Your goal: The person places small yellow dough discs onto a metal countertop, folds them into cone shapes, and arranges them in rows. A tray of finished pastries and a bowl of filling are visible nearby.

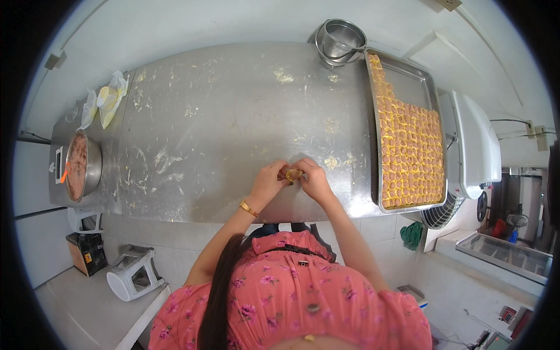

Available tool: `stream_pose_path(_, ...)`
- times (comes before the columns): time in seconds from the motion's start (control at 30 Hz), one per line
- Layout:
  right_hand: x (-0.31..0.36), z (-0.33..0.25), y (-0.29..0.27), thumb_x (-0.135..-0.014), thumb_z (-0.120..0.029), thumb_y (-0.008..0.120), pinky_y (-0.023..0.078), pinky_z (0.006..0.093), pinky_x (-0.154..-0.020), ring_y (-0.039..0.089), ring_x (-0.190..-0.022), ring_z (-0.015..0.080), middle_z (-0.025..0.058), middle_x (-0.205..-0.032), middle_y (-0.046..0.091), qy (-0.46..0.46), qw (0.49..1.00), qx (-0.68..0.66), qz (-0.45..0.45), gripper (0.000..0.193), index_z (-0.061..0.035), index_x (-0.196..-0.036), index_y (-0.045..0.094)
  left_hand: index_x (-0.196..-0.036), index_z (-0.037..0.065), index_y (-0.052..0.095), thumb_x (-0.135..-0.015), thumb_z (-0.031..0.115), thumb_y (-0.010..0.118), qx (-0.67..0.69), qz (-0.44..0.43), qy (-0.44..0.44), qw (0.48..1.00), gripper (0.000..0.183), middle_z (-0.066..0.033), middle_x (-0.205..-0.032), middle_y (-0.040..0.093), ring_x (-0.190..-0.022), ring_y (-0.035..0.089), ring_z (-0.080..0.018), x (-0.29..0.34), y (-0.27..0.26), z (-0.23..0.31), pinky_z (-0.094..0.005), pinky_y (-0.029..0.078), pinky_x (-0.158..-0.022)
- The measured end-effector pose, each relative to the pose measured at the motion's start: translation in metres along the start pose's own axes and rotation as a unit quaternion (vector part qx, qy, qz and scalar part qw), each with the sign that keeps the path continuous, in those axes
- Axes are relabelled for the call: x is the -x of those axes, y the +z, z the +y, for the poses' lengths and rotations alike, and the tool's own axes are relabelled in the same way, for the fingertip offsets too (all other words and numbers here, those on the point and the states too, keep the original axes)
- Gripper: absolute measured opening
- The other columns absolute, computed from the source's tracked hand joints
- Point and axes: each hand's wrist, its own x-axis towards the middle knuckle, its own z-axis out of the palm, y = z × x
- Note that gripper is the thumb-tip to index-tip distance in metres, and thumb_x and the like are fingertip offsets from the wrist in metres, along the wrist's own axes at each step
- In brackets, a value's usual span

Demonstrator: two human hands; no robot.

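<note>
Over the near edge of the steel table [227, 134], my left hand [268, 182] and my right hand [316, 179] meet with their fingers closed round one small dumpling [293, 174]. It shows a yellow wrapper and a brownish filling; the fingers hide part of it. To the right lies a large metal tray [411, 84], mostly covered by rows of similar yellow-edged dumplings [408, 151], its far right corner bare metal. At the table's left end stands a metal bowl [94, 166] of pinkish ground meat [77, 154], an orange-handled utensil [66, 171] resting at its side.
Behind the bowl, opened plastic wrapping [119, 93] surrounds a pale yellow stack [107, 98]. Nested metal pots [343, 39] stand at the back beside the tray. Flour smears mark the tabletop. White stools [133, 277] are on the floor at left; a white machine [472, 146] sits beyond the tray.
</note>
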Motion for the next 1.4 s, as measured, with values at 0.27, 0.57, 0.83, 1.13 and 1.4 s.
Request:
stream_pose_path(0.27,0.001,-0.007,-0.004,-0.064,0.013,0.052,0.047,0.0401,-0.075,0.057,-0.087,0.036,0.0153,-0.087,0.058,0.012,0.999,-0.048,-0.015,0.032,-0.0016,-0.092,0.059,-0.091,0.002,0.058,-0.067,0.006,0.072,-0.032,-0.036,0.007,0.999,0.027,-0.0136,-0.081,0.065,-0.076,0.063,-0.0293,0.0,-0.001,0.001,-0.0371,0.05,-0.067)
stream_pose_path(0.57,0.007,0.001,0.001,-0.064,0.01,0.056,0.048,0.0412,-0.073,0.057,-0.085,0.0372,0.016,-0.086,0.058,0.038,0.999,0.019,0.002,0.032,-0.0017,-0.093,0.061,-0.085,0.004,0.055,-0.071,0.013,0.071,-0.089,-0.069,0.038,0.993,0.023,-0.0139,-0.08,0.064,-0.075,0.062,-0.0322,-0.006,-0.003,0.01,-0.0409,0.047,-0.064)
stream_pose_path(0.83,0.007,-0.006,-0.002,-0.064,0.008,0.063,0.05,0.0372,-0.069,0.059,-0.082,0.0342,0.0151,-0.088,0.059,0.041,0.999,0.002,0.0,0.029,-0.0022,-0.091,0.061,-0.083,0.003,0.053,-0.071,0.015,0.071,-0.113,-0.067,0.031,0.991,0.025,-0.0153,-0.072,0.062,-0.073,0.061,-0.0342,-0.007,-0.003,0.017,-0.0416,0.047,-0.062)
stream_pose_path(1.13,0.0,-0.007,-0.012,-0.067,0.007,0.057,0.047,0.0427,-0.072,0.056,-0.085,0.0383,0.0177,-0.089,0.057,0.032,0.998,0.056,0.021,0.029,-0.0027,-0.094,0.059,-0.09,0.002,0.057,-0.068,0.006,0.072,-0.029,-0.033,0.042,0.998,0.027,-0.0142,-0.079,0.062,-0.073,0.06,-0.0304,-0.01,0.001,0.012,-0.0379,0.047,-0.063)
stream_pose_path(1.4,0.0,0.004,-0.024,-0.063,0.01,0.053,0.046,0.0433,-0.074,0.055,-0.086,0.0388,0.0179,-0.085,0.056,0.015,0.999,0.036,0.021,0.034,-0.0017,-0.094,0.059,-0.097,0.003,0.06,-0.069,0.004,0.07,-0.064,0.009,0.058,0.996,0.029,-0.0149,-0.087,0.062,-0.08,0.061,-0.029,-0.017,0.012,0.012,-0.0379,0.048,-0.068)
